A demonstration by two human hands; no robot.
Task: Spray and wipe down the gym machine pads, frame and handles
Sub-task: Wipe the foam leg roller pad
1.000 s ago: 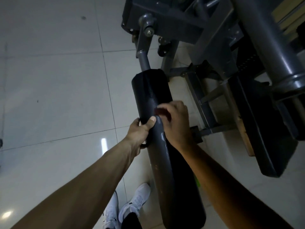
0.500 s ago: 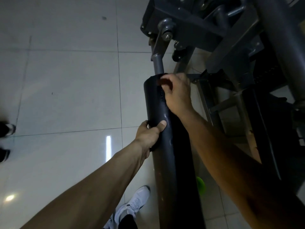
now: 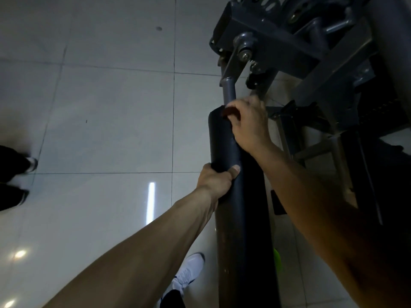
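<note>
A long black roller pad (image 3: 242, 218) of the gym machine runs from the bottom centre up to a grey metal arm (image 3: 229, 90). My left hand (image 3: 216, 180) grips the pad's left side, thumb across the front. My right hand (image 3: 249, 123) sits at the pad's far end, fingers curled round a dark reddish cloth (image 3: 231, 112) pressed against the pad. Most of the cloth is hidden under my fingers.
The machine's dark grey frame (image 3: 311, 52) fills the upper right. Pale floor tiles (image 3: 106, 121) spread to the left. Another person's feet (image 3: 13, 174) stand at the left edge. My white shoe (image 3: 189, 272) and something bright green (image 3: 277, 261) lie below the pad.
My right hand has slid with the cloth from the pad's middle up to its far end. My left hand keeps its grip on the pad. Someone's feet have come into view at left.
</note>
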